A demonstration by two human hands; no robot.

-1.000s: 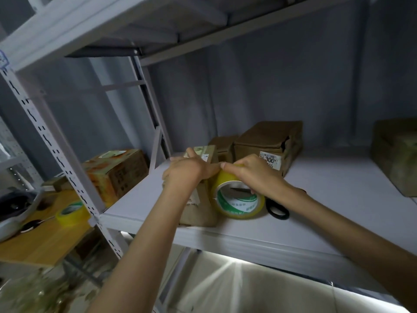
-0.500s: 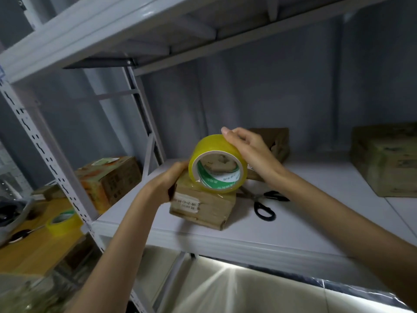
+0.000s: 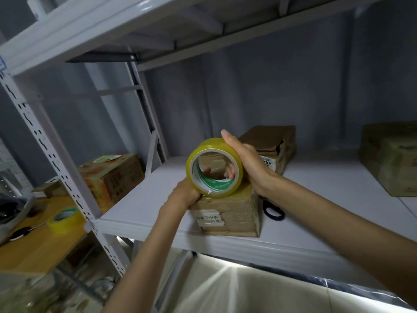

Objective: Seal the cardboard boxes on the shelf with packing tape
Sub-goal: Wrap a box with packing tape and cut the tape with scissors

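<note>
1. right hand (image 3: 246,161) is wrapped round the yellow tape roll (image 3: 214,168), thumb on top and fingertips showing through its core, holding it upright on top of the small box (image 3: 228,213)
2. left hand (image 3: 184,195) grips the small box's upper left corner, touching the roll's lower edge
3. small box sits near the front edge of the white shelf (image 3: 316,213), label facing forward
4. black scissors (image 3: 273,211) lie just right of the small box
5. behind the small box stands a second box (image 3: 273,145); far right of it a third box (image 3: 392,159)
6. left of the small box, off the shelf, a wooden worktop (image 3: 33,242) carries a spare tape roll (image 3: 64,219) and a printed carton (image 3: 110,177)
</note>
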